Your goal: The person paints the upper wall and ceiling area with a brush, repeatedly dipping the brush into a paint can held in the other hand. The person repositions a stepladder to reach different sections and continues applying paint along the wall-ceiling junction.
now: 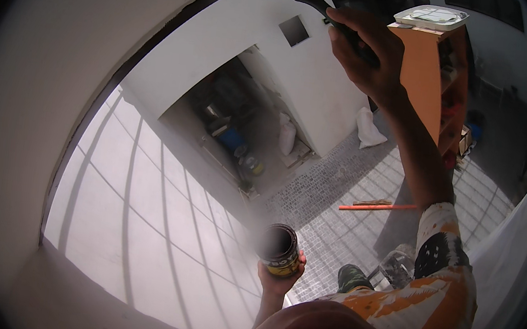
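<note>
My right hand (376,63) is raised at the upper middle, closed around the handle of a dark paintbrush (315,0). The brush head reaches a narrow dark band (162,31) along the edge of a pale wall (17,130); whether the bristles touch it is unclear. Low in the middle, my left hand (276,281) holds an open can (283,262) upright, black and yellow with a dark inside.
An orange cabinet (416,78) with a white tray (430,16) on top stands right. A white sack (368,131) and an orange stick (375,208) lie on the tiled floor. A doorway (210,93) shows blue containers. Below me is a metal stand (394,270), possibly a ladder.
</note>
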`<state>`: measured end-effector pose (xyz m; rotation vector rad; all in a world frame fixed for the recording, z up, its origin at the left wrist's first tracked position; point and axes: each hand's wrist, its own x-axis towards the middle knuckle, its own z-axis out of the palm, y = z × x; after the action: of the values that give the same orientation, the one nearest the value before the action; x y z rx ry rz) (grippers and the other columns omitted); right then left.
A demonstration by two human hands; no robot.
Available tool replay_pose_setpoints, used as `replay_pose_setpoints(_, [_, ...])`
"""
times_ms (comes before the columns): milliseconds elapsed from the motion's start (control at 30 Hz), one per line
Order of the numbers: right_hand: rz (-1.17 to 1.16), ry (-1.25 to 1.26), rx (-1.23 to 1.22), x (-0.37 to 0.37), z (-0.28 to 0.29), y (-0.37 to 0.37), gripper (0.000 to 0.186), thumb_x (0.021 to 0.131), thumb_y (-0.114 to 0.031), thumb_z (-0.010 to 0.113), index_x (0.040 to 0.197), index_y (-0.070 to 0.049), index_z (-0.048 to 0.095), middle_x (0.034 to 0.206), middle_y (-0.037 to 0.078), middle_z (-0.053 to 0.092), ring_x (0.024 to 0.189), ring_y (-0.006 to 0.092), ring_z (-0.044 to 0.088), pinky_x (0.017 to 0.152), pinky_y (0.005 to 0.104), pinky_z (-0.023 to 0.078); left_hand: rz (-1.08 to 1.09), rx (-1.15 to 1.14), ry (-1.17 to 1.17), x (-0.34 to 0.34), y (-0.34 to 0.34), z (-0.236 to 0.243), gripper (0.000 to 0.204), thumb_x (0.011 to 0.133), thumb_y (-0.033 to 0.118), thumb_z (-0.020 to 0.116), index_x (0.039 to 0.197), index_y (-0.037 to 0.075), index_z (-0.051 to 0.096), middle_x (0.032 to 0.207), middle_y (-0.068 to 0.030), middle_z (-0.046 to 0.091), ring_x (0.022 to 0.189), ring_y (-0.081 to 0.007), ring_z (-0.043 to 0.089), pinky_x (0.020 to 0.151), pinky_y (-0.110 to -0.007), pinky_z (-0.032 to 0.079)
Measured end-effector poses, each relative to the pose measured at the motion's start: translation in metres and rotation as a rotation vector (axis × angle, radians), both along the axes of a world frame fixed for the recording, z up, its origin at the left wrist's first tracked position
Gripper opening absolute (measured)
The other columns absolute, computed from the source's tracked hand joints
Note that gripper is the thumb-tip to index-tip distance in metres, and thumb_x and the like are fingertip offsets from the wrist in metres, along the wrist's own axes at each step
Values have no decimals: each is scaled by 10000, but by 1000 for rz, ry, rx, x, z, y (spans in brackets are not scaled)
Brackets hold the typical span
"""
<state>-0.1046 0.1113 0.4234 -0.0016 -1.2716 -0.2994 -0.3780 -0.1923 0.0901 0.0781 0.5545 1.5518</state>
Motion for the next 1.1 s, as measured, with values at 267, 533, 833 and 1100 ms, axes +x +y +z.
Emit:
replay_pose_setpoints(267, [0, 23, -57, 18, -4, 28, 336, 895, -3, 751, 1220, -84, 724, 1063, 1, 736, 756, 10, 583, 622, 180, 442, 13, -39, 36, -1, -1, 2, 708, 921, 535, 414, 1337, -18, 561, 1216, -275, 609, 1078, -415, 608, 902, -477, 547])
replay_pose_setpoints(533, [17, 92, -5, 32, 3, 47, 217, 902, 6, 694, 1116, 43, 700, 889, 67, 684, 631, 59, 521, 552, 227, 422, 5, -55, 18, -3, 0, 4, 714, 929, 546, 409, 1335, -20, 563, 1219, -281, 613, 1079, -419, 616, 903, -478, 550])
replay_pose_setpoints(833, [-103, 156, -67, 49, 6, 61, 225, 912, 9, 725, 1137, 3, 725, 928, 69, 714, 618, 58, 527, 533, 224, 420, 16, -64, 33, -7, -1, 1, 696, 938, 553, 416, 1326, -2, 576, 1225, -285, 609, 1069, -421, 618, 895, -488, 547])
replay_pose_setpoints(1100, [-30, 146, -248, 66, 5, 79, 210, 934, -23, 707, 1140, 8, 732, 917, 62, 718, 648, 67, 555, 556, 233, 436, -54, 15, -17, -20, -1, -14, 752, 896, 618, 510, 1338, 13, 572, 1324, -298, 542, 1164, -435, 565, 965, -493, 521])
